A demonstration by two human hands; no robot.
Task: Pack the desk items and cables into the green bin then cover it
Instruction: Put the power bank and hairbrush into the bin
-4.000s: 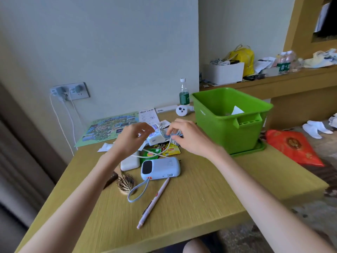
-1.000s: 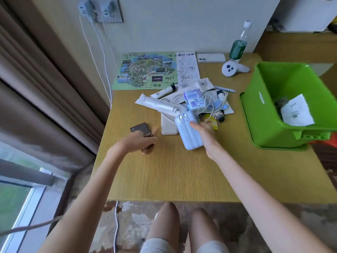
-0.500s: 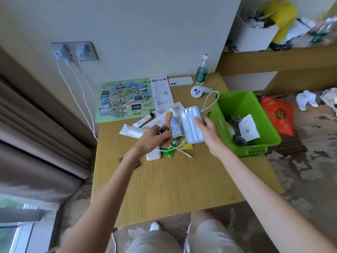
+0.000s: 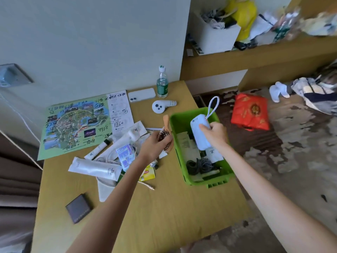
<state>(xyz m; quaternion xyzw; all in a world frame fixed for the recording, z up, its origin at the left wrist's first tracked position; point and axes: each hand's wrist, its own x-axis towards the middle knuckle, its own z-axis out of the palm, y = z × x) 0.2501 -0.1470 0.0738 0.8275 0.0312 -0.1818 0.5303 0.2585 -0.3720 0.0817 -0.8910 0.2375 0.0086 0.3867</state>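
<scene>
power bank [image 4: 199, 134] over green bin [image 4: 207, 182], hairbrush [image 4: 165, 135] beside

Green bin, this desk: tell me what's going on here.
A person is packing desk items into the green bin. The right hand grips a pale blue power bank over the open bin; the left hand holds a hairbrush just beside it. Coiled cables and papers lie inside. On the desk lie tubes, a wallet and a map, not yet packed.

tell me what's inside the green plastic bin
Coiled dark cables and white paper slips lie in the green plastic bin. The pale blue power bank held by the right hand hides whatever is beneath it.
</scene>
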